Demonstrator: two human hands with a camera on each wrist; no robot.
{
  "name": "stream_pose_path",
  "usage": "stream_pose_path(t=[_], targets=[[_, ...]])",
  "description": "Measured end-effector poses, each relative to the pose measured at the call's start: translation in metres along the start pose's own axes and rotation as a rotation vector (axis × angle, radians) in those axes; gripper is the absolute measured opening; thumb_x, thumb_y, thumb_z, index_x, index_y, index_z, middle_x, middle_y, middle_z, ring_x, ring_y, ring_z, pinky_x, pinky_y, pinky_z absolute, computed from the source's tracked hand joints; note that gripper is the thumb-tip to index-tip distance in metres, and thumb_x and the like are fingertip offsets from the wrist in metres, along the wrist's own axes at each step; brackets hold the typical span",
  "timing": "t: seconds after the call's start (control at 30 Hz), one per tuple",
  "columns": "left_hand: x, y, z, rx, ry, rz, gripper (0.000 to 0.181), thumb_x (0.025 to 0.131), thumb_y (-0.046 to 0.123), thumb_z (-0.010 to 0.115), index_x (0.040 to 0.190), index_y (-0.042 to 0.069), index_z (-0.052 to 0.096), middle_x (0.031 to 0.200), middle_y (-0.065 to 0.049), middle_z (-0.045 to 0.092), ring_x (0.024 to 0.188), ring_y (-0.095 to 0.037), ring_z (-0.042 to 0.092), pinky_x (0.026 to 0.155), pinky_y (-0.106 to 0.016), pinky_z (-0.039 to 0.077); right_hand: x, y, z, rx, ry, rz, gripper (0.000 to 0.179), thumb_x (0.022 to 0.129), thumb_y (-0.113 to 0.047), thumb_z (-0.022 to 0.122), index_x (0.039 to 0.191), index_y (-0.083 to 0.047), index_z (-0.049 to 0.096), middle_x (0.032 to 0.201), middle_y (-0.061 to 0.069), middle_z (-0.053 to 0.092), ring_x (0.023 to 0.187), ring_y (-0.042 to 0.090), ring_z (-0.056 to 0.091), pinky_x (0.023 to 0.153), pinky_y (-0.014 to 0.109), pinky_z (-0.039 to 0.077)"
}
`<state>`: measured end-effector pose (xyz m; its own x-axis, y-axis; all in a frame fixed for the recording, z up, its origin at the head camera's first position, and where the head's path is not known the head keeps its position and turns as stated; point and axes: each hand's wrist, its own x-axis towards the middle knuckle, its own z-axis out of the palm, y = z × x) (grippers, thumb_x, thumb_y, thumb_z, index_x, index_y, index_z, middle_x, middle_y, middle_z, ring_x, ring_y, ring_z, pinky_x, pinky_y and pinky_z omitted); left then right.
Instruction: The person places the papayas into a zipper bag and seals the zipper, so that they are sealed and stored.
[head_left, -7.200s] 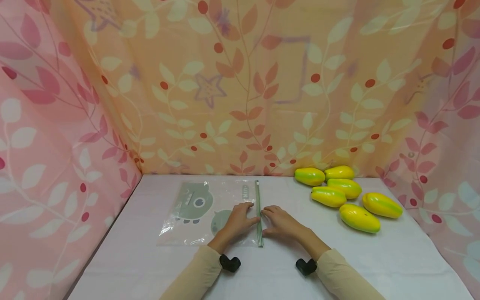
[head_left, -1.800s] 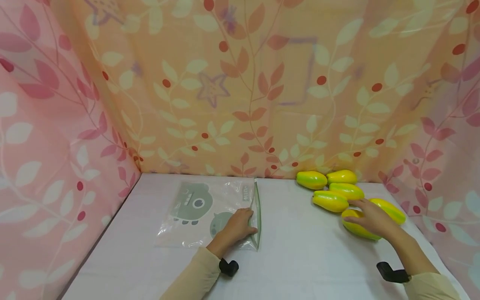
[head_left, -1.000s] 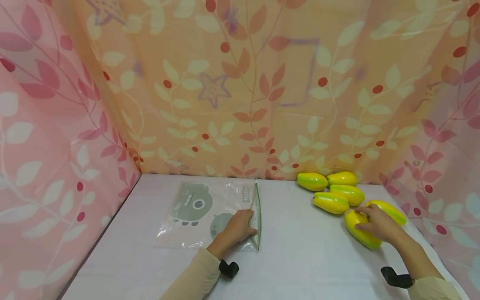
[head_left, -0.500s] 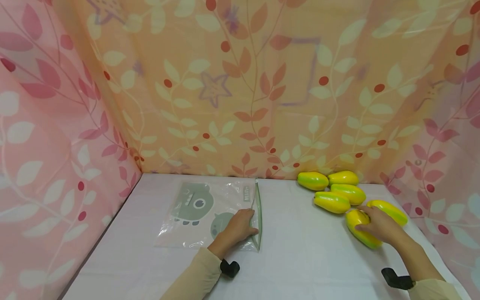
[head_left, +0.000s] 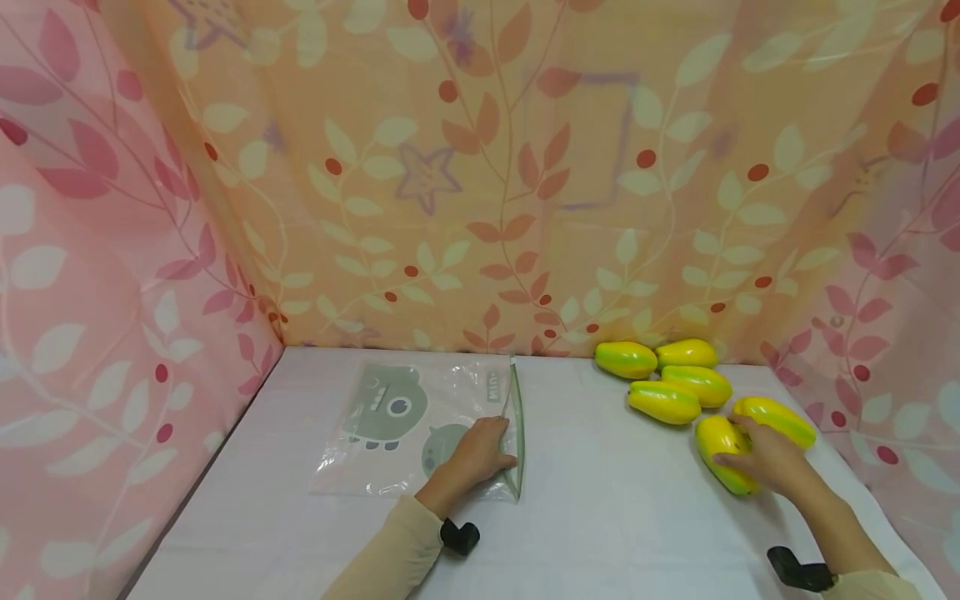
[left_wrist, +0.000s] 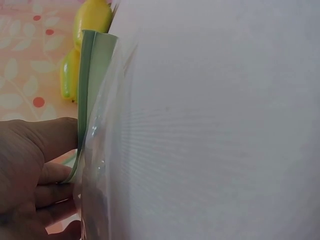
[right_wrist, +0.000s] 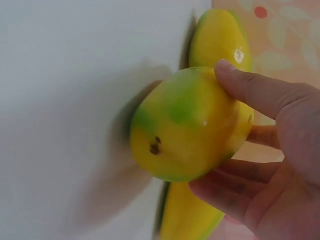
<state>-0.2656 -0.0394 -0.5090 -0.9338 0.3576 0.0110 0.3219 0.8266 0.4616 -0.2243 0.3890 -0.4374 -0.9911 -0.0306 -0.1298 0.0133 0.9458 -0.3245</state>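
Bag (head_left: 412,400): green edge (head_left: 521,425) is apparently pinched by left hand (head_left: 468,454) | Right of bag: yellow fruit (head_left: 716,442) is gripped by right hand (head_left: 776,458), thumb and fingers around it

From above, the head camera looks forward and down at the white cloth-covered table (head_left: 600,533). Up close, the left wrist camera also sees the clear, green-edged plastic bag (head_left: 408,417); the right one, an oval yellow-green fruit (right_wrist: 182,130).
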Motion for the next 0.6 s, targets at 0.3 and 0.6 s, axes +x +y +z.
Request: stream_pose_path(t=[0.3, 0.6], targets=[[0.000, 0.000, -0.001, -0.003, -0.003, 0.009, 0.065, 0.079, 0.029, 0.080, 0.132, 0.000, 0.055, 0.135, -0.017, 0.057, 0.129, -0.031, 0.051, 0.108, -0.042, 0.042, -0.002, 0.001, 0.005, 0.037, 0.034, -0.023, 0.095, 0.076, -0.049, 0.077, 0.136, 0.014, 0.038, 0.132, 0.041, 0.043, 0.113, 0.056, 0.044, 0.094, 0.072, 0.036], [-0.002, -0.001, -0.001, 0.017, 0.006, 0.029, 0.066, 0.079, 0.030, 0.080, 0.132, -0.001, 0.055, 0.135, -0.017, 0.057, 0.129, -0.031, 0.051, 0.108, -0.041, 0.041, -0.006, -0.011, 0.008, 0.109, 0.076, -0.067, 0.089, 0.078, -0.046, 0.077, 0.133, 0.013, 0.040, 0.122, 0.039, 0.053, 0.104, 0.050, 0.054, 0.087, 0.063, 0.048]])
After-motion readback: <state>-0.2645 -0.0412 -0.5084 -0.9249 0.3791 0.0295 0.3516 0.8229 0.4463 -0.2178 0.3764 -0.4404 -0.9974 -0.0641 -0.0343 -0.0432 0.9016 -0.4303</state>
